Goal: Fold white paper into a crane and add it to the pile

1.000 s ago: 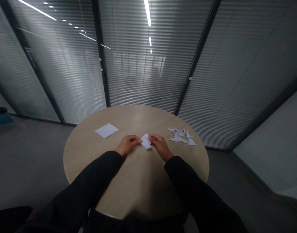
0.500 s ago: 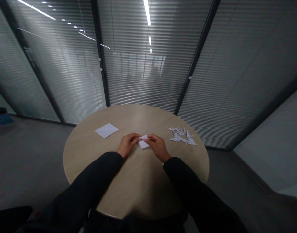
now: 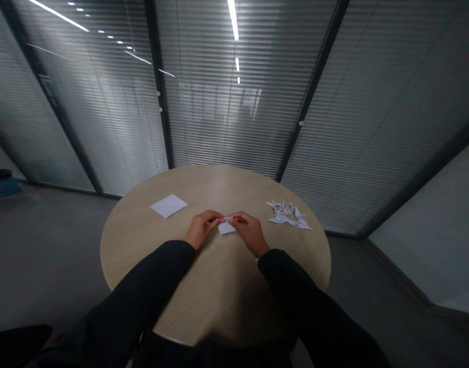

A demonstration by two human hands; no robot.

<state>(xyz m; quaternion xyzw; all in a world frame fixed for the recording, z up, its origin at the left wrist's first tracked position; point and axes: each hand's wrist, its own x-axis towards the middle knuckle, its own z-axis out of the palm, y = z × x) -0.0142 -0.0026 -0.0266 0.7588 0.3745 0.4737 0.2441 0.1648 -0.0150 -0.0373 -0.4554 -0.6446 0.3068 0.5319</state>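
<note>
Near the middle of the round, pale wood-grain tabletop (image 3: 219, 291), a small folded white paper piece (image 3: 227, 228) sits between the two hands. The left hand (image 3: 201, 228) pinches one side, the right hand (image 3: 254, 234) the other, fingers drawn close, probably so both edges stay steady; whether it touches the wood is unclear. A flat white square paper sheet (image 3: 169, 206) lies beyond the left hand and a cluster of folded white paper figures (image 3: 290, 215) to the right, both apart from the hands, perhaps to keep the middle free. Behind stand dark-framed glass panels with grey slatted blinds (image 3: 222, 138), above a grey floor (image 3: 53, 240).
</note>
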